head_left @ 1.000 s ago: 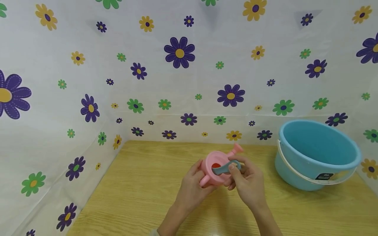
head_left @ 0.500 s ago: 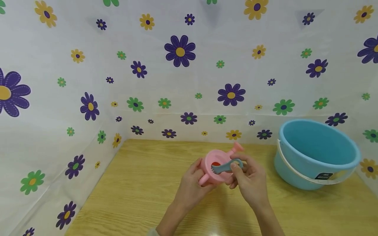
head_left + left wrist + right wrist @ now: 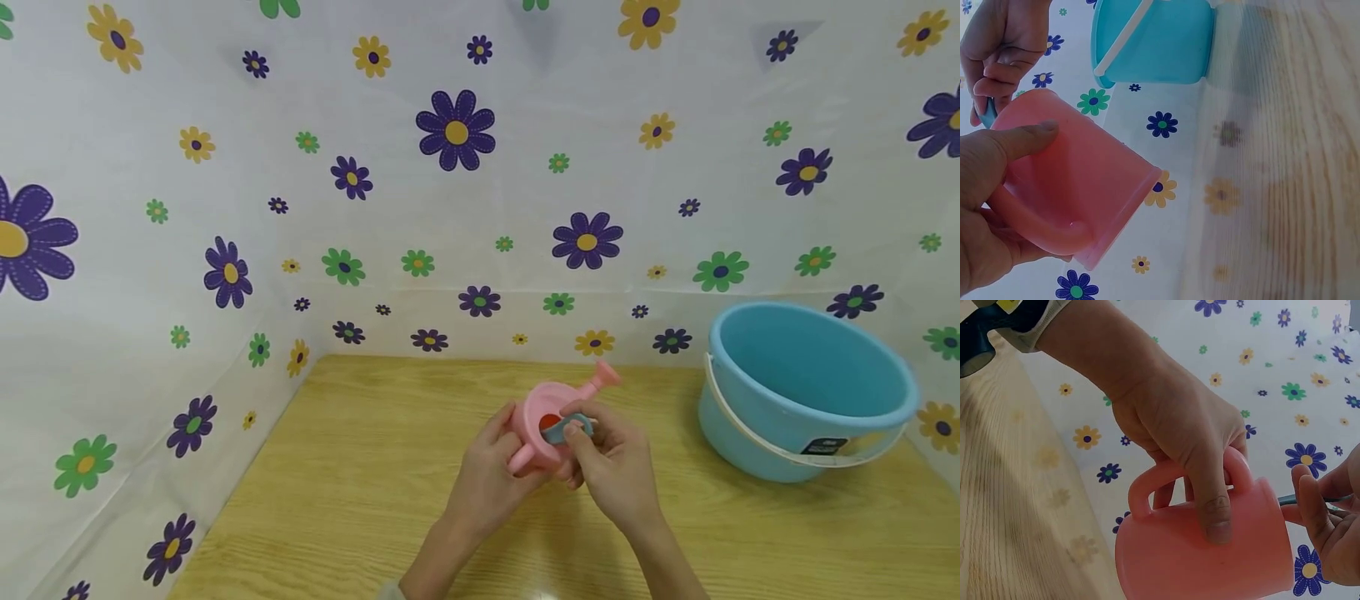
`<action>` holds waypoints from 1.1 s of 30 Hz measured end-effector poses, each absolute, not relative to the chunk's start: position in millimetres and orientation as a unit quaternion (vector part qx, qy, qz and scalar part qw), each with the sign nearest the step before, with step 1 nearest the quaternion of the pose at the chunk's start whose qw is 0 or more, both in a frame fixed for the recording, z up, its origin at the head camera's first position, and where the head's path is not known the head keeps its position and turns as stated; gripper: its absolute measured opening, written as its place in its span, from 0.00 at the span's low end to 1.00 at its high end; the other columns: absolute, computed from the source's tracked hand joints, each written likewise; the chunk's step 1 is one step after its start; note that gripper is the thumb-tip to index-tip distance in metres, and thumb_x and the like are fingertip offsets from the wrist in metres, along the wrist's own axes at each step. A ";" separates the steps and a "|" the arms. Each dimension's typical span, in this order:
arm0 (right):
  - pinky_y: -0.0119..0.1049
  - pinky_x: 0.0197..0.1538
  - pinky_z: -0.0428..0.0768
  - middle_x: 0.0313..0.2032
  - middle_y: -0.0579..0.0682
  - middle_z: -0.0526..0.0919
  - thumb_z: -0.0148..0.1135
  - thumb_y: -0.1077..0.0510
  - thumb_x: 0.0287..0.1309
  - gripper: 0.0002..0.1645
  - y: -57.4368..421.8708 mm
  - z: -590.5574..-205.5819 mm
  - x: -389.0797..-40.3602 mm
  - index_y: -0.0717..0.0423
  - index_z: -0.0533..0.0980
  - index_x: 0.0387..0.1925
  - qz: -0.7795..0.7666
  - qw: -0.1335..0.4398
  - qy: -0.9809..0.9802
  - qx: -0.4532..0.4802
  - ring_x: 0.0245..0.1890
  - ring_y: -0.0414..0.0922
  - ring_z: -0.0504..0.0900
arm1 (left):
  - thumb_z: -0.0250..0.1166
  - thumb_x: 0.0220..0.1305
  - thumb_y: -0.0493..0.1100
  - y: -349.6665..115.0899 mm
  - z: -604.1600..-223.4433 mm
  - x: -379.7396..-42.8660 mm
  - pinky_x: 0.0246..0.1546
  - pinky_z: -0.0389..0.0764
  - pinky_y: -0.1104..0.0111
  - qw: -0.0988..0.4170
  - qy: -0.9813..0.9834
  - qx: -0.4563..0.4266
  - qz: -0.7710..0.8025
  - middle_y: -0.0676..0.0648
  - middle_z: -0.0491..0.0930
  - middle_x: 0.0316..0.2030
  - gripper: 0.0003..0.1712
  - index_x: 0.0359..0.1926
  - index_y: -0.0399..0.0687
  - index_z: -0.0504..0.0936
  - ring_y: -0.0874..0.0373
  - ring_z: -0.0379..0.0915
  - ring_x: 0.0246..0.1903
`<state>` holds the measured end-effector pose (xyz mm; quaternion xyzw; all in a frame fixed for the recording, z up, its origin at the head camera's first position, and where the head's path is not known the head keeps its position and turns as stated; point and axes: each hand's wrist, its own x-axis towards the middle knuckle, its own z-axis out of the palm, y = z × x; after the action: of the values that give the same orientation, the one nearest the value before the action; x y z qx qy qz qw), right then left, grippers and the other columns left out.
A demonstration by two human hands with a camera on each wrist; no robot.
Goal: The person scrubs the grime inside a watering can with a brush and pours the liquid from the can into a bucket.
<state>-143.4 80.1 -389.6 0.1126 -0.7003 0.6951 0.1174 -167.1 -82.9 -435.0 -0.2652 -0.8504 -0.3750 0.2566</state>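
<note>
Your left hand [image 3: 483, 479] grips the pink watering can [image 3: 1079, 175] at its handle [image 3: 521, 458], thumb pressed along the wall; your right hand [image 3: 618, 471] pinches the blue tool [image 3: 558, 432], whose far end points into the can's mouth; whether it touches the red thing [image 3: 550, 422] inside, you cannot tell; the can tilts, mouth facing the head camera, over the far half of the tabletop [image 3: 360, 467], between its left and right edges.

It looks like moulded plastic, so expect it light, fairly stiff and a touch slippery; handle plus thumb on the wall should be the surest hold, while the slender spout [image 3: 592, 385] would likely let the can twist; the tool seems light and rigid, best pinched at its outer end.

Mind the spout, which points toward the far edge and flowered sheet [image 3: 510, 200]; the blue bucket [image 3: 750, 437] hides the far right corner; room looks widest toward the left edge.
</note>
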 end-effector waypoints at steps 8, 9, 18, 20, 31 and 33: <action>0.38 0.13 0.77 0.17 0.58 0.78 0.58 0.63 0.63 0.09 78.7 -391.5 -143.6 0.61 0.77 0.43 0.679 0.126 -0.713 0.116 0.11 0.49 0.75 | 0.77 0.45 0.44 -84.4 -433.1 -164.0 0.51 0.78 0.64 0.238 -0.859 -0.251 -0.377 0.30 0.70 0.58 0.16 0.26 0.41 0.79 0.41 0.70 0.57; 0.38 0.13 0.77 0.17 0.57 0.78 0.58 0.62 0.63 0.09 78.9 -391.5 -143.6 0.60 0.78 0.44 0.676 0.127 -0.717 0.115 0.11 0.49 0.75 | 0.77 0.45 0.44 -84.9 -432.8 -164.0 0.52 0.78 0.64 0.238 -0.859 -0.249 -0.378 0.31 0.71 0.58 0.16 0.27 0.41 0.79 0.42 0.70 0.57; 0.37 0.15 0.79 0.21 0.60 0.81 0.54 0.56 0.67 0.15 95.5 -385.1 -141.4 0.61 0.75 0.50 0.682 0.128 -0.714 0.092 0.13 0.48 0.78 | 0.78 0.44 0.46 -88.9 -430.9 -164.8 0.55 0.76 0.63 0.243 -0.865 -0.239 -0.369 0.33 0.71 0.58 0.20 0.36 0.40 0.82 0.44 0.70 0.58; 0.36 0.15 0.79 0.21 0.57 0.81 0.54 0.56 0.67 0.16 100.1 -382.6 -141.6 0.64 0.75 0.49 0.692 0.131 -0.704 0.091 0.13 0.47 0.78 | 0.78 0.44 0.46 -89.3 -430.3 -165.4 0.56 0.75 0.63 0.237 -0.866 -0.236 -0.371 0.33 0.71 0.59 0.21 0.37 0.40 0.82 0.45 0.69 0.59; 0.40 0.22 0.83 0.25 0.56 0.83 0.51 0.52 0.69 0.21 111.7 -374.7 -143.9 0.66 0.77 0.48 0.673 0.078 -0.731 0.075 0.20 0.49 0.82 | 0.78 0.43 0.45 -92.3 -430.1 -167.0 0.56 0.75 0.61 0.238 -0.867 -0.234 -0.371 0.31 0.70 0.59 0.18 0.31 0.41 0.80 0.42 0.68 0.59; 0.41 0.23 0.83 0.30 0.58 0.83 0.49 0.50 0.70 0.22 113.2 -374.3 -143.9 0.65 0.77 0.48 0.663 0.063 -0.742 0.076 0.23 0.49 0.83 | 0.78 0.43 0.45 -92.7 -430.5 -166.8 0.56 0.75 0.60 0.241 -0.867 -0.232 -0.368 0.31 0.70 0.58 0.18 0.29 0.41 0.80 0.42 0.69 0.59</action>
<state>-143.9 113.2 -374.3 0.0758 -0.7423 0.6628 0.0634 -166.8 -92.7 -430.5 -0.2320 -0.8673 -0.3684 0.2413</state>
